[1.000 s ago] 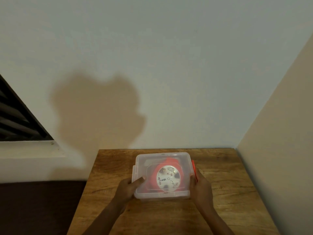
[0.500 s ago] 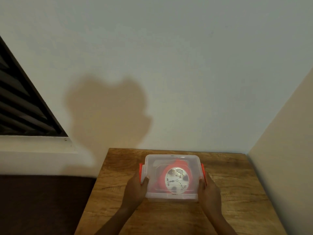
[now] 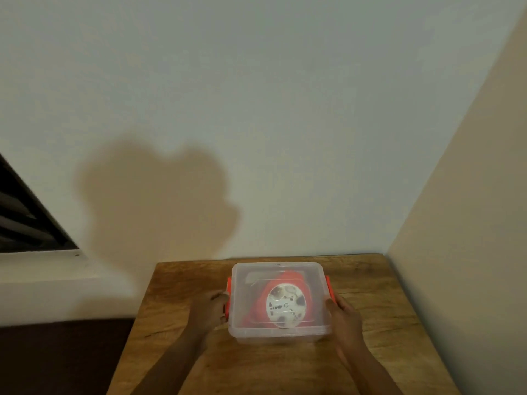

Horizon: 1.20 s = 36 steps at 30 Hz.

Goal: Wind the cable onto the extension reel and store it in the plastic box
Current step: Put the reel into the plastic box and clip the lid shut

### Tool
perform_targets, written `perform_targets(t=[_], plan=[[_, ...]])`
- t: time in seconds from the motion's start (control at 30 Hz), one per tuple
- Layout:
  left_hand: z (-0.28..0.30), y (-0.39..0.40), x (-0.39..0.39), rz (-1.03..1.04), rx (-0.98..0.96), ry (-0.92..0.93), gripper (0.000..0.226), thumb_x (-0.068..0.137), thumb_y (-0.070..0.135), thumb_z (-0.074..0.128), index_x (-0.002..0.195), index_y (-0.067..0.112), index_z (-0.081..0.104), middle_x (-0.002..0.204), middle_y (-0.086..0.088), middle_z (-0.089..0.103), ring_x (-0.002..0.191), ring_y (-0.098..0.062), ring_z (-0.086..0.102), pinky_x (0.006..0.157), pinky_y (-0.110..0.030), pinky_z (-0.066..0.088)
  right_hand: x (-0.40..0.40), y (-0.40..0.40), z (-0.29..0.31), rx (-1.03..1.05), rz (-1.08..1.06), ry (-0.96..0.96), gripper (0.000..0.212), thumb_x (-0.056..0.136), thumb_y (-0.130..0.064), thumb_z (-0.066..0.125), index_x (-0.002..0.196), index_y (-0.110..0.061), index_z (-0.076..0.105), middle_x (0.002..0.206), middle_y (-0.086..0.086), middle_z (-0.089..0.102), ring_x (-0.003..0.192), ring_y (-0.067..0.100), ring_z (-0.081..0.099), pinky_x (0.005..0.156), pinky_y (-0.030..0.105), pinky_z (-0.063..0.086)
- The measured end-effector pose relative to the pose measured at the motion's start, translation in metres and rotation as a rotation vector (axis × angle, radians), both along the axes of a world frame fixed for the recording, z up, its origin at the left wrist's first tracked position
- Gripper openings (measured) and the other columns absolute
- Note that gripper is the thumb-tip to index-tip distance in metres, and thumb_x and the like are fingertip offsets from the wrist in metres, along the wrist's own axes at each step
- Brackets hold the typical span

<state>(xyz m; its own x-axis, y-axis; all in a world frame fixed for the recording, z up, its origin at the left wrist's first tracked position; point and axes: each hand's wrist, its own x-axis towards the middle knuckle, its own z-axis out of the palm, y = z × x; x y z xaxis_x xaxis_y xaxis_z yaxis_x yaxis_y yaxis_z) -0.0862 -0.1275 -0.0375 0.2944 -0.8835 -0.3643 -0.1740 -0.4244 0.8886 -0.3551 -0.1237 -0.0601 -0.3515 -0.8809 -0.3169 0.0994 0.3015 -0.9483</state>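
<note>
My left hand (image 3: pixel 209 309) now presses the left clip (image 3: pixel 228 299), fingers curled; right hand (image 3: pixel 343 316) cups the box (image 3: pixel 279 332) side. Both clips are down since a second ago: the reel (image 3: pixel 285 305) is inside, lidded, storage near complete.

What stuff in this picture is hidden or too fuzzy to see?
- Cable on the reel, head view: the cloudy lid blurs it, so the winding cannot be made out.
- Socket markings on the reel's white face: too small and glared out.
- Left clip: the left hand partly covers it, so whether it is latched is unclear.
- Right hand palm side: turned away against the box.
- Table near edge: cut off by the frame.
</note>
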Motion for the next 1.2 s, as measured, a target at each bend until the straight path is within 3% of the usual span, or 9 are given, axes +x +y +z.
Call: perform_targets(t=[0.1, 0.2, 0.3, 0.47, 0.6, 0.73, 0.87, 1.07, 1.2], plan=[[0.013, -0.019, -0.024, -0.080, 0.064, 0.189, 0.017, 0.101, -0.001, 0.060, 0.092, 0.008, 0.071, 0.097, -0.015, 0.075, 0.078, -0.025, 0.074, 0.052, -0.023, 0.061, -0.035, -0.006, 0.006, 0.009, -0.055, -0.008, 0.023, 0.097, -0.012, 0.055, 0.106, -0.025, 0.073, 0.088, 0.000, 0.077, 0.079, 0.022, 0.074, 0.062, 0.039, 0.062], [0.019, -0.043, -0.060, -0.125, 0.072, 0.226, 0.014, 0.099, -0.007, 0.061, 0.103, 0.002, 0.071, 0.098, -0.020, 0.075, 0.079, -0.030, 0.073, 0.059, -0.030, 0.063, -0.076, -0.020, 0.015, -0.017, -0.102, 0.021, 0.021, 0.095, -0.014, 0.057, 0.103, -0.023, 0.074, 0.086, 0.001, 0.077, 0.075, 0.022, 0.075, 0.056, 0.035, 0.060], [0.026, -0.071, -0.105, -0.218, 0.063, 0.264, 0.021, 0.095, -0.014, 0.056, 0.096, 0.000, 0.072, 0.095, -0.023, 0.070, 0.076, -0.028, 0.066, 0.063, -0.031, 0.060, -0.118, -0.044, 0.026, -0.052, -0.172, 0.057, 0.026, 0.091, -0.016, 0.061, 0.113, -0.022, 0.074, 0.095, -0.003, 0.077, 0.083, 0.020, 0.073, 0.073, 0.039, 0.061], [0.032, -0.109, -0.166, -0.291, 0.069, 0.191, 0.023, 0.087, -0.018, 0.058, 0.077, -0.002, 0.070, 0.081, -0.021, 0.069, 0.069, -0.027, 0.067, 0.064, -0.036, 0.061, -0.178, -0.076, 0.036, -0.043, -0.194, 0.194, 0.024, 0.091, -0.018, 0.059, 0.108, -0.022, 0.077, 0.071, -0.007, 0.072, 0.064, 0.014, 0.060, 0.058, 0.027, 0.051], [0.024, -0.126, -0.194, -0.274, 0.060, 0.130, 0.014, 0.086, -0.018, 0.057, 0.090, -0.015, 0.070, 0.082, -0.024, 0.066, 0.079, -0.035, 0.068, 0.082, -0.055, 0.062, -0.201, -0.097, 0.033, 0.006, -0.116, 0.220, 0.027, 0.097, -0.015, 0.051, 0.112, -0.013, 0.073, 0.092, 0.013, 0.074, 0.082, 0.034, 0.068, 0.073, 0.043, 0.057], [0.017, -0.132, -0.204, -0.265, 0.065, 0.067, 0.012, 0.086, -0.015, 0.061, 0.088, -0.013, 0.072, 0.084, -0.025, 0.072, 0.075, -0.033, 0.072, 0.071, -0.044, 0.064, -0.214, -0.113, 0.022, 0.044, -0.074, 0.229, 0.022, 0.097, -0.010, 0.051, 0.096, -0.001, 0.071, 0.092, 0.025, 0.071, 0.089, 0.045, 0.067, 0.081, 0.057, 0.057], [0.008, -0.139, -0.210, -0.262, 0.050, -0.018, 0.022, 0.084, -0.018, 0.061, 0.072, -0.002, 0.069, 0.073, -0.019, 0.069, 0.063, -0.031, 0.069, 0.057, -0.035, 0.057, -0.217, -0.121, 0.013, 0.066, -0.071, 0.211, 0.026, 0.097, -0.006, 0.047, 0.110, -0.004, 0.070, 0.096, 0.019, 0.071, 0.087, 0.036, 0.068, 0.077, 0.047, 0.059], [-0.001, -0.142, -0.215, -0.262, 0.046, -0.059, 0.023, 0.083, -0.016, 0.069, 0.076, 0.006, 0.074, 0.082, -0.014, 0.076, 0.062, -0.018, 0.075, 0.058, -0.029, 0.063, -0.221, -0.133, 0.000, 0.069, -0.058, 0.177, 0.030, 0.099, -0.011, 0.047, 0.122, -0.010, 0.065, 0.104, 0.013, 0.071, 0.093, 0.033, 0.069, 0.083, 0.051, 0.058], [0.000, -0.137, -0.217, -0.223, 0.048, -0.030, 0.021, 0.085, -0.013, 0.067, 0.087, 0.006, 0.075, 0.089, -0.015, 0.078, 0.080, -0.031, 0.077, 0.065, -0.036, 0.065, -0.218, -0.132, 0.000, 0.034, -0.066, 0.193, 0.028, 0.099, -0.013, 0.047, 0.119, -0.011, 0.067, 0.101, 0.013, 0.072, 0.092, 0.034, 0.069, 0.084, 0.053, 0.057]])
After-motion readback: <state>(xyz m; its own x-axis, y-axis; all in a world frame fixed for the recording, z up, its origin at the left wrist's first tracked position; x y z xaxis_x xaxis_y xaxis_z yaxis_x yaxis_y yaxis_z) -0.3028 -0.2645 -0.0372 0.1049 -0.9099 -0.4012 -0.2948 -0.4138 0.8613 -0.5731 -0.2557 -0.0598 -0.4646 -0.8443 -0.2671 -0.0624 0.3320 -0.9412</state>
